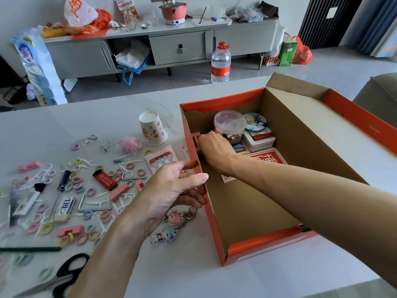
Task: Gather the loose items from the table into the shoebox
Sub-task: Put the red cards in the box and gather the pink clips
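Note:
An open orange shoebox (214,231) stands on the white table, its lid folded back to the right. Inside lie a clear lidded jar (229,123), a round badge (255,121), a tin (261,140) and a red-and-white card (266,162). My right hand (214,147) reaches into the box at its left wall and grips a pink T-shaped block (196,137). My left hand (174,190) holds the box's left wall, thumb on the rim and fingers outside. Left of the box lie several pastel hair ties (76,180), floss picks, pink blocks (117,192) and keychains (171,226).
A paper cup (153,129) stands upside down near the box. A red lighter (105,180), a screwdriver (62,183), hex keys, an eraser (64,208) and black scissors (66,274) lie on the table. A water bottle (220,63) stands on the floor before a cluttered sideboard.

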